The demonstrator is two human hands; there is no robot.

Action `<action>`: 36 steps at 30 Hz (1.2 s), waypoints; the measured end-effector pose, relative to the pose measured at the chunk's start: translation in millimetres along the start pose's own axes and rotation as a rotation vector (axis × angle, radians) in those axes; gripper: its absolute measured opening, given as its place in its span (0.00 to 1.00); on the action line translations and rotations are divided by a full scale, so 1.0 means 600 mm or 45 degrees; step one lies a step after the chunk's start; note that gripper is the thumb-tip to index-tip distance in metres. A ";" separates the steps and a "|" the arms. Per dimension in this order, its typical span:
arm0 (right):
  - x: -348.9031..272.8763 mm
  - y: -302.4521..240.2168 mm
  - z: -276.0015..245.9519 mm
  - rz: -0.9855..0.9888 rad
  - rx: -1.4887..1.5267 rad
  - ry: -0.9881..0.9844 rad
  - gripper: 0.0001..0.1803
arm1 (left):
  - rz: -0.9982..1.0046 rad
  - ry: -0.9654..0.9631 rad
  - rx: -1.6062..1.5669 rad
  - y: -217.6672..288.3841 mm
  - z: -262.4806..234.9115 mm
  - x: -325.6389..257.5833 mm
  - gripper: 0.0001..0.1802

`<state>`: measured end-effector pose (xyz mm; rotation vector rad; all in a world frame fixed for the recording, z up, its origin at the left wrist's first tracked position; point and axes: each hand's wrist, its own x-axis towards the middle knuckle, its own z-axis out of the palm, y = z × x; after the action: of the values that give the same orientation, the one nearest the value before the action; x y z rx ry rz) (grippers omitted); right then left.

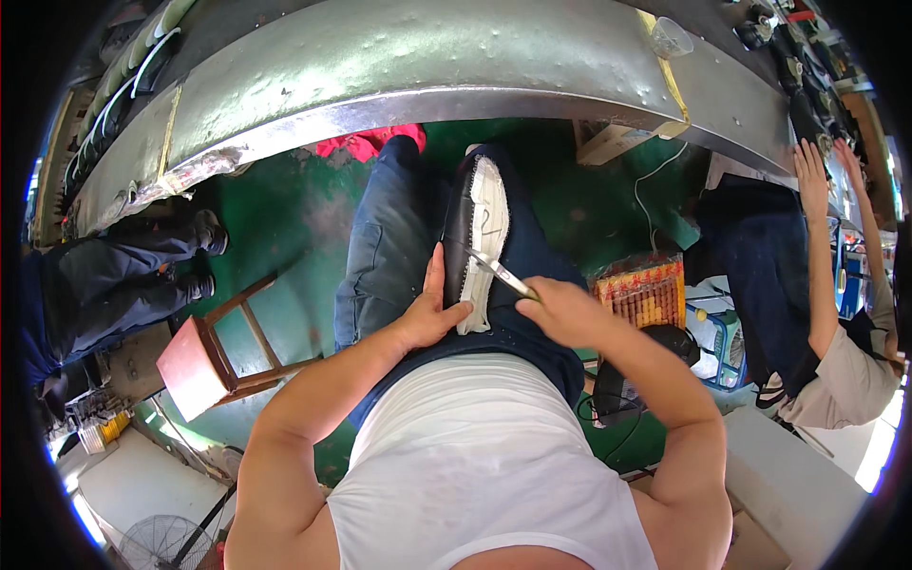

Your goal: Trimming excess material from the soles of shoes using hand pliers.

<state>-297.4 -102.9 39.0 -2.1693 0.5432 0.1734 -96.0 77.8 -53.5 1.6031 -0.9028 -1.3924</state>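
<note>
A black shoe (pixel 460 204) lies lengthwise along my right thigh, its whitish underside (pixel 490 201) turned up and a stitched line along the edge. My left hand (pixel 432 309) grips the shoe's near half, fingers along its left side and thumb over the underside. In my right hand (pixel 567 313) is a slim metal hand tool (pixel 505 274) with a pointed end and a greenish handle part. Its point reaches across the shoe toward the left edge, close to my left fingertips. Whether the point touches the shoe, I cannot tell.
A metal-topped bench (pixel 408 57) runs across in front of my knees. A wooden stool (pixel 204 366) stands left, near another person's legs (pixel 142 271). Right, a packet of orange-brown sticks (pixel 646 290) sits beside a dark bag-like thing (pixel 632 380); another person's arm (pixel 817 247) reaches forward.
</note>
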 end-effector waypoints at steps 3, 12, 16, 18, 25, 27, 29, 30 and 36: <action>0.020 -0.023 0.012 0.110 -0.066 -0.138 0.19 | -0.012 -0.041 -0.015 0.016 -0.007 0.002 0.62; 0.086 0.003 -0.025 0.148 0.110 0.068 0.24 | -0.091 -0.094 -0.473 0.049 -0.016 0.004 0.60; 0.026 -0.015 0.014 -0.012 -0.343 -0.068 0.22 | -0.003 -0.056 -0.321 0.040 -0.008 0.000 0.60; 0.024 -0.015 0.000 0.114 -0.308 -0.149 0.21 | -0.009 -0.059 -0.346 0.040 -0.008 0.000 0.59; 0.010 -0.011 -0.019 0.105 0.146 0.193 0.21 | 0.010 0.093 -0.072 0.053 -0.016 0.003 0.53; 0.024 -0.020 -0.008 0.088 0.092 0.205 0.21 | -0.037 0.065 -0.192 0.062 -0.021 0.009 0.52; 0.046 0.007 0.009 0.165 -0.134 0.098 0.22 | -0.030 0.058 0.004 0.073 -0.022 0.011 0.51; 0.054 0.008 0.002 0.155 -0.134 0.098 0.22 | -0.028 0.067 0.008 0.073 -0.023 0.009 0.51; 0.075 -0.002 -0.030 0.044 0.327 0.323 0.23 | -0.081 0.137 -0.005 0.116 -0.052 -0.002 0.48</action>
<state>-258.0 -131.1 36.8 -1.9420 0.7060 -0.1492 -65.9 53.8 12.5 1.7000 -0.7918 -1.3365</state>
